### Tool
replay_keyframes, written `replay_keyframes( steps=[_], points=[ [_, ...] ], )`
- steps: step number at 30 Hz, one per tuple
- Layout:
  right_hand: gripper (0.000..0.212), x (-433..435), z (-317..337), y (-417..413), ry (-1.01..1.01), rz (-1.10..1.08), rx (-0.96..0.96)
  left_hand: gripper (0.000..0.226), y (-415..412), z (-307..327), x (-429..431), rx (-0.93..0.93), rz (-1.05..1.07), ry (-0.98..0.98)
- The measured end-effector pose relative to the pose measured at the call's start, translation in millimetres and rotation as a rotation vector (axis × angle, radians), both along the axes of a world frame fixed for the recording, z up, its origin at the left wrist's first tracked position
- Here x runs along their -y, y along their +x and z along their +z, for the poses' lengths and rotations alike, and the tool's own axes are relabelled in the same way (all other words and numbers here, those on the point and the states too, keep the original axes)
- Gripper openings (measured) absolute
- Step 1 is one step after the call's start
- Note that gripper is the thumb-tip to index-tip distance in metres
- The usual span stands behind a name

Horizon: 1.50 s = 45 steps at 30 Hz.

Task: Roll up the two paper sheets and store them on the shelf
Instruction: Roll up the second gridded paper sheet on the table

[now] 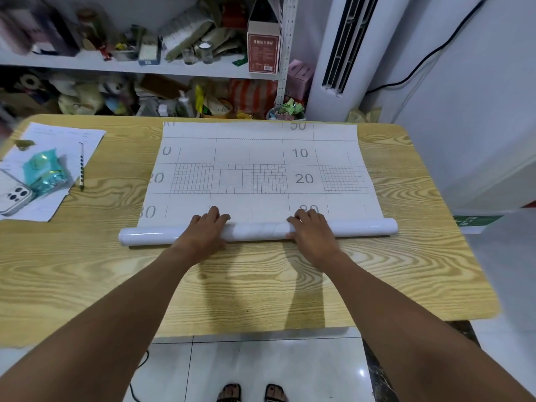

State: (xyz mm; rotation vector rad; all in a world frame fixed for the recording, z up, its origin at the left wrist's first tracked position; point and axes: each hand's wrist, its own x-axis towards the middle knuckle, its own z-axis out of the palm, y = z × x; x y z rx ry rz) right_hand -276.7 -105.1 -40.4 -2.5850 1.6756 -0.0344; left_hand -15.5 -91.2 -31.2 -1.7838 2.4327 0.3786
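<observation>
grip loose: left hand [207,227], right hand [311,229] press one half-rolled paper sheet [261,169], maybe two.

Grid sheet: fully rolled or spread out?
Partly rolled: the sheet forms a tube at its near end under the left hand and right hand; the rest lies flat on the table.

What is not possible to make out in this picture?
Head view:
- Second sheet: not seen; the gridded sheet may cover it.
- Grip on the roll: hidden under left hand and right hand.
- Top-left shelf items: blurred.
- Sheet's far numbers: cut by its edge.
</observation>
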Motion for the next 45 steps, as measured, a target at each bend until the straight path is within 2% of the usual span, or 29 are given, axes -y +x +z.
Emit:
replay_keyframes(
  steps=[4, 10, 15, 20, 23, 27, 33, 39, 42, 45],
  points=[
    [0.036, -2.9, 1.1, 0.7, 0.0, 0.0, 0.038, 0.054, 0.7, -0.9, 0.3, 0.017, -0.012, -0.019],
    [0.027, -6.3, 1.9, 3.4, 0.004, -0.033, 0.098, 0.048, 4.9, -2.2, 2.4, 0.074, -0.04, -0.081],
    [0.044, -5.5, -2.9, 4.0, 0.027, -0.036, 0.052, 0.042, 8.4, -1.2, 2.7, 0.127, -0.079, -0.127],
    [0.046, 1.0, -1.7, 4.5, 0.06, -0.01, 0.039, 0.032, 11.1, -4.7, 1.7, 0.069, -0.073, -0.136],
    [0.051, 5.2, 0.0, 3.6, 0.081, -0.008, 0.054, 0.04, 8.9, -1.1, 1.2, 0.057, -0.055, -0.132],
    [0.034, 3.8, -1.3, 2.0, 0.06, -0.005, 0.069, 0.053, 5.2, 4.7, 3.5, 0.085, -0.039, -0.078],
    [0.026, 1.1, -6.9, 2.0, -0.011, 0.023, 0.062, 0.052, 4.7, 2.7, 6.2, 0.183, -0.048, -0.041],
    [0.022, 4.0, -6.1, 4.0, -0.029, 0.023, 0.038, 0.056, 4.5, -0.7, 6.1, 0.138, -0.021, -0.061],
    [0.027, 5.0, -5.8, 2.8, -0.015, 0.035, 0.027, 0.046, 6.1, -3.0, 6.7, 0.122, -0.034, -0.091],
    [0.044, 4.5, -6.2, 1.9, -0.004, 0.028, 0.02, 0.038, 6.7, -6.2, 7.0, 0.1, -0.048, -0.116]
  ],
)
